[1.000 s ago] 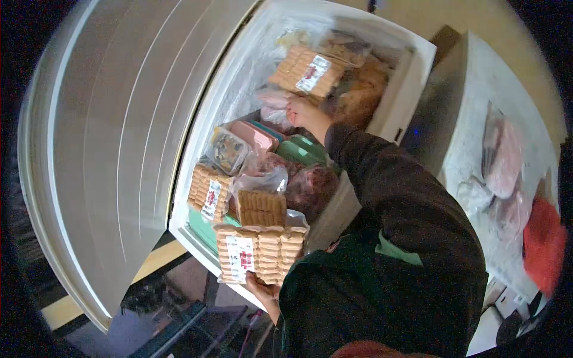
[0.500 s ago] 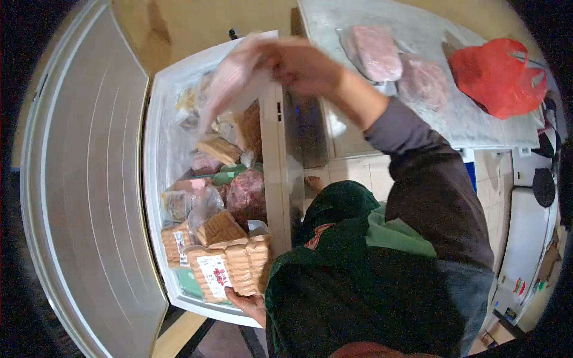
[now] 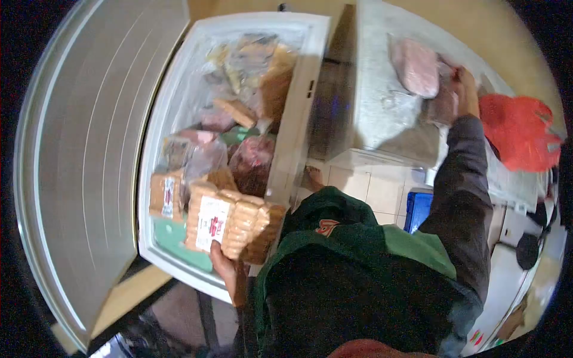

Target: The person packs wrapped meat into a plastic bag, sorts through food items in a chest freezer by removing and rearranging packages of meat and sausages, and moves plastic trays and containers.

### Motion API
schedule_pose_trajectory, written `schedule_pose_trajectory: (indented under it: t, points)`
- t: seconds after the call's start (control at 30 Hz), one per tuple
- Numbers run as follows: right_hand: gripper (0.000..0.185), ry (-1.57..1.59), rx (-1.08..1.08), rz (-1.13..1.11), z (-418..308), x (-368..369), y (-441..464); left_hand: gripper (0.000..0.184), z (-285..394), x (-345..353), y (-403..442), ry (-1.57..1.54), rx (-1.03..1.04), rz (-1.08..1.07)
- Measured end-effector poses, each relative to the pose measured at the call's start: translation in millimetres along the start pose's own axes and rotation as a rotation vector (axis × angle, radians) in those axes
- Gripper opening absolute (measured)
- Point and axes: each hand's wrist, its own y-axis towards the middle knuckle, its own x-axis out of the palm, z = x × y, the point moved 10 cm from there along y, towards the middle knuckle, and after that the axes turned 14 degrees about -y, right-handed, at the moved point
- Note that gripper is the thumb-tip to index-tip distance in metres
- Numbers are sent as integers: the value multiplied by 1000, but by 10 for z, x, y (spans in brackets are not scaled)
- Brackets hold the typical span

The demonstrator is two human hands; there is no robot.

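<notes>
My left hand (image 3: pixel 228 271) grips a clear pack of sausages (image 3: pixel 239 227) by its lower edge, thumb over the white label with red print. The pack is tilted above the near end of the open chest freezer (image 3: pixel 206 285). On the white surface to the right, my right hand (image 3: pixel 467 89) has its fingers curled on a clear bag of reddish meat (image 3: pixel 443 107). The hand covers part of that bag. Close beside it lies a wrapped pale pink slab of meat (image 3: pixel 416 68).
Inside the freezer are a bag of dark red meat (image 3: pixel 253 161), another sausage pack (image 3: pixel 165 194) and several more packets. Its raised lid (image 3: pixel 95 149) stands at the left. A red plastic bag (image 3: pixel 516 131) sits right of my right hand. A blue crate (image 3: pixel 419 210) is on the floor.
My right hand has swung from above the freezer, where it held a blurred pinkish packet, to the meat bag on the right. My left hand still holds the sausages. The view has shifted.
</notes>
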Motion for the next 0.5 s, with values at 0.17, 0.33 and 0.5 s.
schedule_pose_trajectory:
  t: [0.17,0.33,0.5]
  points:
    - [40,499,286,9,-111,608,-1236,49,164,3,21,100,117,80]
    - [54,-738,-940,604,-1499,1870,-2939,50,198,-10,-6,195,142,143]
    - [30,-467,-868,-656,-562,4825,-3899,48,99,152,-70,46,90,186]
